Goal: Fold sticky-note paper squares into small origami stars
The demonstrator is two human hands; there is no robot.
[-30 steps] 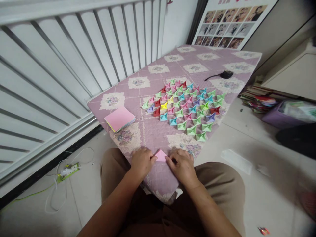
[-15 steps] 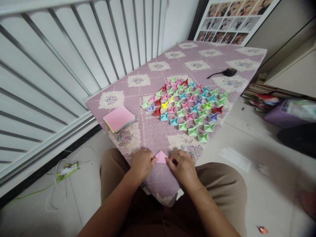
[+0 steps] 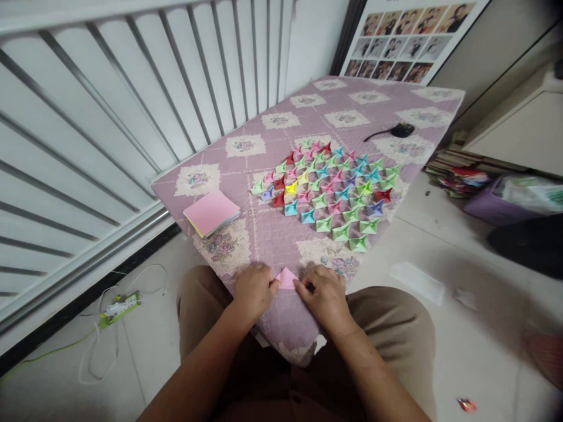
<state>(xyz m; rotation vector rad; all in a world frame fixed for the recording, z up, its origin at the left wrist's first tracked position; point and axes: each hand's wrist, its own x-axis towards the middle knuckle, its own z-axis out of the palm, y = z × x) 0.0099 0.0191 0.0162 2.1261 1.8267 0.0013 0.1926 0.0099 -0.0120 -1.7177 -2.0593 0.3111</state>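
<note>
A small pink sheet of origami paper, folded to a triangle with its point away from me, lies at the near corner of the table. My left hand pinches its left corner between thumb and fingers. At its right corner, my right hand grips the paper the same way, fingers curled. Beyond my hands stand rows of small folded paper boats in green, blue, pink, red, yellow and purple. To the left rests a stack of square paper, pink on top.
A purple quilted cloth with floral patches covers the table. A black object with a thin cable lies toward the back right. White railing borders the left side. On the floor are a power strip and a purple bin.
The view has shifted slightly, so the table and boats sit a little further left. Both hands keep their hold on the pink paper, with hardly any movement.
</note>
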